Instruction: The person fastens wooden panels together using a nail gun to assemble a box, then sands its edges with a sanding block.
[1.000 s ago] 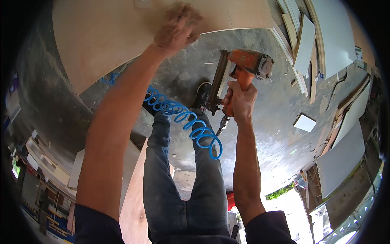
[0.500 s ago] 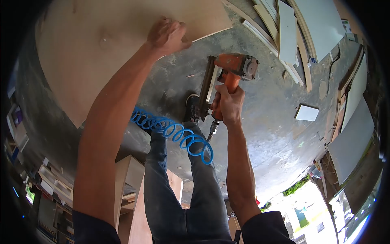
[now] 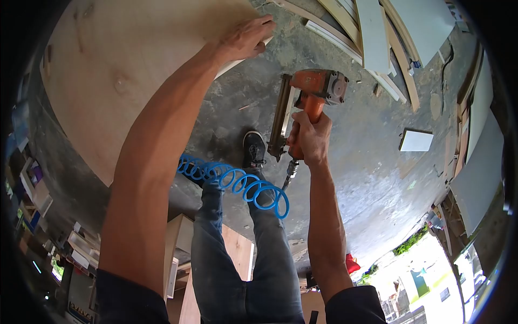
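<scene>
My right hand [image 3: 313, 135] is wrapped round the handle of an orange and grey pneumatic nail gun [image 3: 315, 83], held above the floor. Its long magazine hangs on the left side, and a metal fitting at the handle's base joins an air line. A blue coiled air hose [image 3: 232, 178] crosses in front of my legs. At the upper left, a large plywood panel [image 3: 129, 59] stretches beneath my left arm. My left hand [image 3: 245, 40] grips the panel's right edge near its far corner, fingers curled over; the thumb side is partly hidden.
Long boards and strips [image 3: 372, 43] lie in a pile at the upper right. A small white board piece [image 3: 416, 140] rests on the concrete floor [image 3: 367, 167]. My shoe [image 3: 253, 148] is near the nail gun. A wooden cabinet frame [image 3: 181, 237] stands behind my legs.
My left hand has slid right and up along the panel's edge toward its corner. The nail gun stays in my right hand, almost unmoved. The view has shifted slightly.
</scene>
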### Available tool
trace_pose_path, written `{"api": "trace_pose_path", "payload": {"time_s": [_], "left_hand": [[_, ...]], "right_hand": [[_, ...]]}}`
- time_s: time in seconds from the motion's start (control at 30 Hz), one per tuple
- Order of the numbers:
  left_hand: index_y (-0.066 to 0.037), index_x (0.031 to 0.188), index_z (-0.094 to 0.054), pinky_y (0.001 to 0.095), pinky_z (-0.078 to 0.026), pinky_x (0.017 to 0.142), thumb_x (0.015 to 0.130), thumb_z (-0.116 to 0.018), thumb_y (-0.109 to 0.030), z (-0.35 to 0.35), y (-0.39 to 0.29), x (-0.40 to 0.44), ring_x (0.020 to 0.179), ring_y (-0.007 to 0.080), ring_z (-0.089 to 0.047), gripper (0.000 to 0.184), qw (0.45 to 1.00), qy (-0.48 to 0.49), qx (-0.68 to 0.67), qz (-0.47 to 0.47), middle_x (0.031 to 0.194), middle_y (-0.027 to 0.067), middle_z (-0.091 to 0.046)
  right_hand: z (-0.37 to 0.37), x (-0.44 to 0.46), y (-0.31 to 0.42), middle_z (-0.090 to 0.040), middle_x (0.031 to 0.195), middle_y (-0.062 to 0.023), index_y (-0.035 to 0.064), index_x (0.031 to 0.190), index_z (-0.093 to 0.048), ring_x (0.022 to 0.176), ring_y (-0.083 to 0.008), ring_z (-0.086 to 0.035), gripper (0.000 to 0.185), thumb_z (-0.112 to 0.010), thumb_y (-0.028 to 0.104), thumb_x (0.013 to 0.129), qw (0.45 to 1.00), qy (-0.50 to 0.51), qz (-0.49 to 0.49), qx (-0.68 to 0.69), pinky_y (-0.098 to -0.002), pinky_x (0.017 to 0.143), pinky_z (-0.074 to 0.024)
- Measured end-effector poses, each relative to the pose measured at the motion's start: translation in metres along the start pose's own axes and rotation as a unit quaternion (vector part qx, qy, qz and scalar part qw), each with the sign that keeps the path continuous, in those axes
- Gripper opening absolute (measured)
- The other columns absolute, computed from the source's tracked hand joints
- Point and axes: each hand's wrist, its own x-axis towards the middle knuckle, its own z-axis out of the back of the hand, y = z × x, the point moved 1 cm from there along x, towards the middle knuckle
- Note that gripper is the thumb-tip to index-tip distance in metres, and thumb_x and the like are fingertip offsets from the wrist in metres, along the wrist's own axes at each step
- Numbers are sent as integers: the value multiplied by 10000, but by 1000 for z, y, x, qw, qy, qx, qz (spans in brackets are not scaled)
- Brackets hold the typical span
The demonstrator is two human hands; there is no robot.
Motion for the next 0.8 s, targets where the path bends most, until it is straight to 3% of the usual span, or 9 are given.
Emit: {"api": "trace_pose_path", "payload": {"time_s": [0.1, 0.17, 0.3, 0.37, 0.4, 0.5, 0.6, 0.67, 0.8], "left_hand": [[-41, 1134, -571, 475, -544, 828, 799, -725, -26, 3, -1, 4, 965, 376, -641, 368, 997, 38, -67, 8, 1130, 106, -584], [-47, 1113, -566, 475, -546, 840, 808, -703, -10, 1, 0, 4, 973, 383, -636, 337, 998, -16, -58, -21, 1133, 105, -595], [-56, 1193, -584, 479, -549, 856, 801, -694, 9, -1, -2, 1, 985, 384, -642, 412, 997, 8, -70, 12, 1158, 112, -604], [-88, 1373, -561, 463, -562, 836, 772, -664, 62, -6, 0, -4, 992, 367, -658, 629, 990, -102, -95, -35, 1183, 130, -612], [-88, 1373, -561, 463, -562, 836, 772, -664, 62, -1, -4, -3, 992, 367, -658, 629, 989, -106, -96, -34, 1183, 130, -612], [-107, 1523, -453, 424, -557, 811, 703, -686, 99, 10, -12, -9, 958, 342, -664, 878, 985, -26, -165, 40, 1207, 147, -616], [-139, 1591, -360, 418, -537, 753, 690, -632, 141, 12, -16, -12, 859, 316, -642, 982, 971, -6, -224, 81, 1154, 146, -611], [-127, 1521, -477, 362, -504, 616, 636, -609, 130, 6, -16, -9, 644, 215, -526, 931, 959, -70, -268, 56, 944, 101, -541], [-142, 1503, -499, 374, -466, 592, 636, -612, 124, 4, -14, -9, 643, 217, -520, 914, 959, -81, -267, 51, 852, 87, -514]], "right_hand": [[5, 18, 19, -555, 555, -61, -5, 761, -567, 400, -149, -541, 193, -640, 115, 893, 999, 12, 20, -35, -312, 403, -460], [6, 27, 35, -558, 563, -63, -7, 761, -576, 408, -148, -546, 191, -645, 119, 887, 999, 14, 25, -41, -314, 405, -461], [1, 38, 67, -564, 583, -63, -12, 782, -580, 431, -142, -555, 177, -651, 119, 878, 996, 46, 55, -56, -319, 422, -476], [-5, 43, 80, -567, 589, -63, -15, 792, -583, 432, -142, -554, 172, -656, 117, 874, 994, 63, 67, -63, -317, 427, -480], [-5, 47, 85, -569, 594, -59, -15, 789, -585, 434, -139, -555, 173, -658, 117, 874, 991, 77, 76, -80, -314, 427, -478], [-11, 52, 94, -574, 602, -55, -16, 796, -593, 442, -133, -558, 175, -658, 124, 878, 981, 106, 83, -136, -309, 431, -480], [-16, 49, 106, -576, 605, -48, -20, 805, -602, 449, -128, -561, 182, -654, 135, 887, 976, 110, 77, -174, -305, 437, -481], [-16, 52, 107, -577, 606, -47, -23, 812, -606, 452, -126, -562, 186, -651, 139, 890, 973, 113, 76, -185, -302, 439, -481], [-18, 52, 108, -577, 604, -44, -30, 827, -615, 455, -123, -564, 196, -645, 151, 898, 968, 114, 90, -203, -297, 443, -479]]}}
